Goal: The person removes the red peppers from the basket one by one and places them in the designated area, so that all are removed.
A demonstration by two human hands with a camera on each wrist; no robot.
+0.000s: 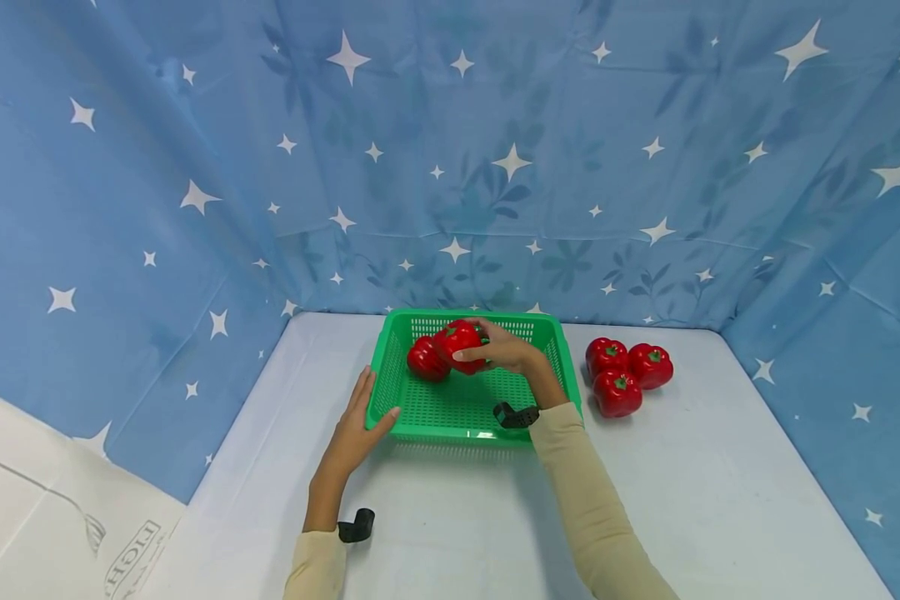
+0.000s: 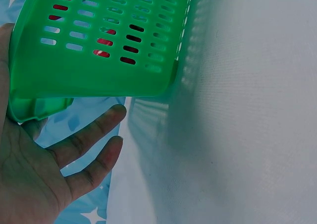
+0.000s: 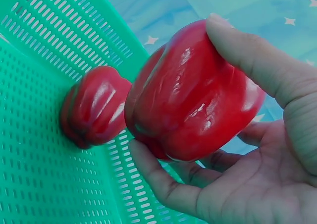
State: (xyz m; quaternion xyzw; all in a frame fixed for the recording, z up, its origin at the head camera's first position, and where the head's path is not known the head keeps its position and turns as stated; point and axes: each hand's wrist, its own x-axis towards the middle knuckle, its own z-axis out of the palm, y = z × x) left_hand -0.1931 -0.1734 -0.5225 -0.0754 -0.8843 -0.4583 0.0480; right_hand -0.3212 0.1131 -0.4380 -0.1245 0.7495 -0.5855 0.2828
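Note:
My right hand [image 1: 504, 347] grips a glossy red bell pepper [image 3: 190, 97], thumb on one side and fingers on the other. It holds the pepper inside the green basket [image 1: 435, 431], above the basket's floor. A second red bell pepper [image 1: 426, 360] lies in the basket, just left of the held one; in the right wrist view this other pepper [image 3: 94, 107] rests against the mesh. At the basket's near left corner is my left hand [image 1: 355, 433], its fingers spread along the outside and the thumb at the rim. The left wrist view shows the left palm [image 2: 29, 179] beside the basket wall [image 2: 99, 78].
Three more red bell peppers [image 1: 618, 393] sit grouped on the white table [image 1: 690, 483], right of the basket. A blue curtain [image 1: 450, 208] with white stars hangs behind the table and along both sides.

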